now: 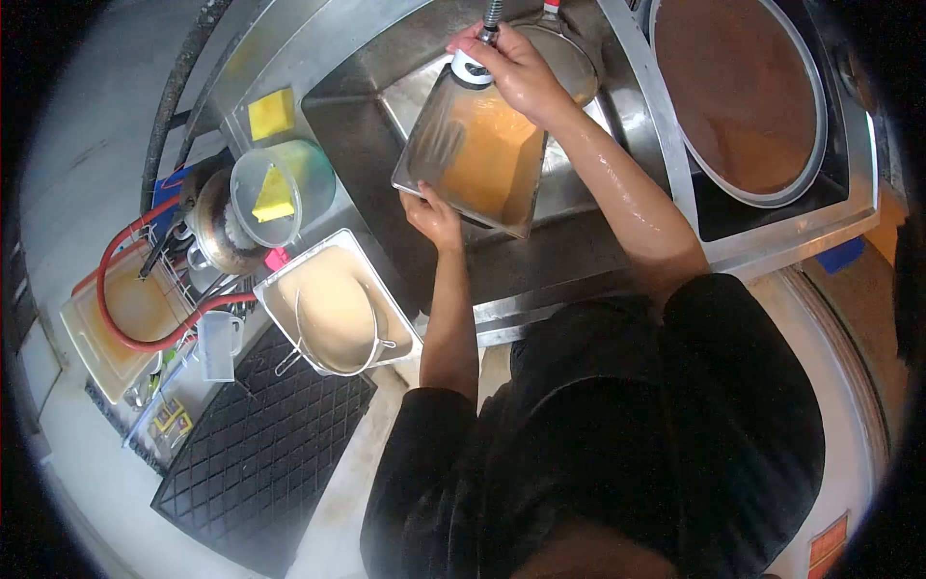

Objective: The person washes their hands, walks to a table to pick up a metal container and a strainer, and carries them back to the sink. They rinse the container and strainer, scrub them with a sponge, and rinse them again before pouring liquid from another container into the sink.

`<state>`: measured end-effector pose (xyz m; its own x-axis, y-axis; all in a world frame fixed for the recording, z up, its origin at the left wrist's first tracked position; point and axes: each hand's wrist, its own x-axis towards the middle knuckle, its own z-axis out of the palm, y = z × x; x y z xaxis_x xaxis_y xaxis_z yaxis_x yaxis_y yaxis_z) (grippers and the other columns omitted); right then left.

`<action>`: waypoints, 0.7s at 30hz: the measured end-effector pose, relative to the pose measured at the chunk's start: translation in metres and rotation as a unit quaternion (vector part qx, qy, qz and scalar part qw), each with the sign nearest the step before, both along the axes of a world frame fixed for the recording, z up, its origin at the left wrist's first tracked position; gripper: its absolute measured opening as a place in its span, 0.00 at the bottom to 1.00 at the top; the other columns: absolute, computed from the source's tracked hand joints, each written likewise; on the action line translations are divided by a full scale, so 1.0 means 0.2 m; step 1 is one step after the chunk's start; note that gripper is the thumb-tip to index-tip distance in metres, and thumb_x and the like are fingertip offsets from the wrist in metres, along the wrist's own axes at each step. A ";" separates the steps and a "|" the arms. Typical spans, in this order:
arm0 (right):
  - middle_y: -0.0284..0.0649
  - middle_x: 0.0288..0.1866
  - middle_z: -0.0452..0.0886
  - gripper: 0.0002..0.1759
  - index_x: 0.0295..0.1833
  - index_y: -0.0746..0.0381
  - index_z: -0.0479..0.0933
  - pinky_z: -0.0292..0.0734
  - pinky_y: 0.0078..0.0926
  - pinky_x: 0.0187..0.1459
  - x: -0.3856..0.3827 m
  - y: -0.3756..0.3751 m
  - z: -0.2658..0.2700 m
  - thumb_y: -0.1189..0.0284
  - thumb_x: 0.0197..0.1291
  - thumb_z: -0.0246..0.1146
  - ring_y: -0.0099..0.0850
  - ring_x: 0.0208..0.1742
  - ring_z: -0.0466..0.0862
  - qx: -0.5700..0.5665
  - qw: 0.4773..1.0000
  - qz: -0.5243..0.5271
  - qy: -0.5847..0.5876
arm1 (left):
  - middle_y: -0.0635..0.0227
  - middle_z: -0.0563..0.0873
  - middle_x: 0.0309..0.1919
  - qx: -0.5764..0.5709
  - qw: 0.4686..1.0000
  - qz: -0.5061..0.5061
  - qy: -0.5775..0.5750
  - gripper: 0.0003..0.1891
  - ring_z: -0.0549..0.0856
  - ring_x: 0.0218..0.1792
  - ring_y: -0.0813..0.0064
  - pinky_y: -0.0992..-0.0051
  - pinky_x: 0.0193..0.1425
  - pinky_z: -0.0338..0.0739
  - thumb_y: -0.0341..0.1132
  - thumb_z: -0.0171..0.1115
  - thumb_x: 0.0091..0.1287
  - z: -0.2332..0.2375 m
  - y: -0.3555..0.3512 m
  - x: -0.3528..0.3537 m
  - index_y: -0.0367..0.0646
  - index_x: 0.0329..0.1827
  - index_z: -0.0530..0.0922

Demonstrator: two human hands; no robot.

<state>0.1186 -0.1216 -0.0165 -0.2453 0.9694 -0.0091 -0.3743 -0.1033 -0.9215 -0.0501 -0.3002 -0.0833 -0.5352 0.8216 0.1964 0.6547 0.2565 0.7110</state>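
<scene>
Over the sink (362, 154), a rectangular metal pan (431, 145) is tilted, with orange-brown liquid or residue across its inside. My left hand (434, 217) grips the pan's near left edge, fingers partly hidden beneath it. At the pan's far end, my right hand (521, 77) is closed around a white spray head (471, 68) on a coiled metal hose (493, 13). The spray head points down into the pan. Behind my right wrist lies a round sieve (569, 58), partly covered by the hand and pan.
Left of the sink are a yellow sponge (271, 114), a clear tub (313, 174) with another sponge, and a pan (405, 338) of cloudy liquid holding a strainer (299, 314). A red hose (104, 299) loops farther left. A large round pan (823, 96) of brown liquid stands right.
</scene>
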 end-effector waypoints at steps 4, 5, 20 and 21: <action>0.35 0.45 0.82 0.09 0.47 0.62 0.74 0.73 0.20 0.52 0.04 -0.01 0.00 0.68 0.70 0.56 0.20 0.48 0.79 0.000 1.000 0.004 -0.006 | 0.50 0.84 0.39 0.014 0.976 0.093 -0.194 0.15 0.84 0.38 0.60 0.68 0.47 0.74 0.20 0.49 0.61 -0.02 0.08 -0.04 0.27 0.50 0.76; 0.36 0.46 0.82 0.08 0.47 0.62 0.74 0.73 0.21 0.53 0.04 -0.01 0.01 0.69 0.70 0.55 0.21 0.49 0.79 -0.018 1.000 0.006 -0.005 | 0.50 0.84 0.39 0.014 0.976 0.093 -0.195 0.15 0.84 0.38 0.60 0.68 0.47 0.74 0.20 0.49 0.61 -0.01 0.09 -0.05 0.27 0.50 0.76; 0.35 0.44 0.83 0.08 0.46 0.60 0.76 0.71 0.21 0.51 0.05 -0.08 0.09 0.68 0.67 0.57 0.21 0.47 0.79 -0.079 0.987 0.022 0.140 | 0.47 0.72 0.62 -0.065 0.992 0.042 0.104 0.18 0.61 0.71 0.48 0.33 0.70 0.35 0.31 0.52 0.63 0.18 0.11 0.05 0.36 0.55 0.75; 0.34 0.44 0.83 0.07 0.46 0.60 0.76 0.71 0.21 0.51 0.05 -0.07 0.08 0.68 0.67 0.58 0.21 0.46 0.79 -0.083 0.988 0.015 0.127 | 0.47 0.72 0.62 -0.065 0.991 0.042 0.105 0.18 0.61 0.71 0.48 0.33 0.70 0.35 0.31 0.52 0.63 0.16 0.10 0.07 0.36 0.55 0.75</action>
